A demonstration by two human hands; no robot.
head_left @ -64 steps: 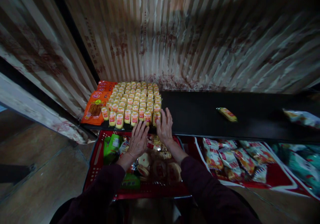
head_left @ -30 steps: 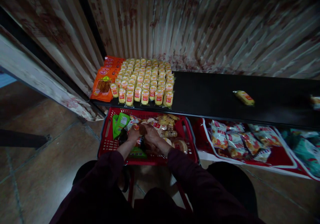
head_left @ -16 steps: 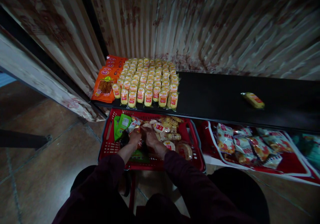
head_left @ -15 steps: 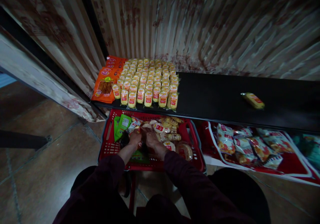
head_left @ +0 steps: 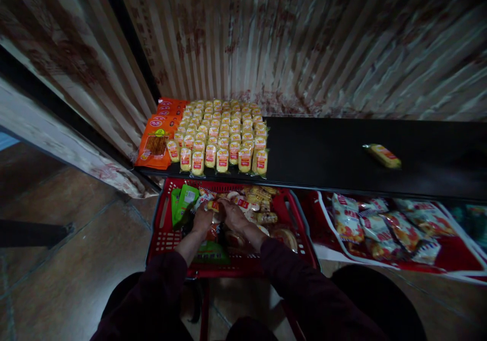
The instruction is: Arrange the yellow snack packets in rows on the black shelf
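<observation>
Both of my hands reach into a red basket [head_left: 163, 252] filled with packaged snacks. A small yellow wrapped cake [head_left: 213, 206] shows between my left hand [head_left: 201, 219] and my right hand [head_left: 234, 216]; the fingers of both are closed around it. Green packets [head_left: 188, 197] lie left of my left hand, and another green packet [head_left: 211, 253] is below it. Round wrapped pastries [head_left: 283, 237] lie to the right of my right hand. On the black shelf above, many yellow wrapped cakes [head_left: 222, 159] stand in rows beside orange packets [head_left: 155, 140].
One yellow wrapped cake [head_left: 384, 156] lies alone on the right of the black shelf [head_left: 315, 150]. Under the shelf, a red and white bin [head_left: 327, 219] holds snack bags. A pleated curtain [head_left: 266, 41] hangs behind. A dark metal leg [head_left: 34, 233] is at the left.
My hands have come up slightly within the basket, and the yellow cake now shows between them. The whole view has shifted, with the shelf and basket a little lower.
</observation>
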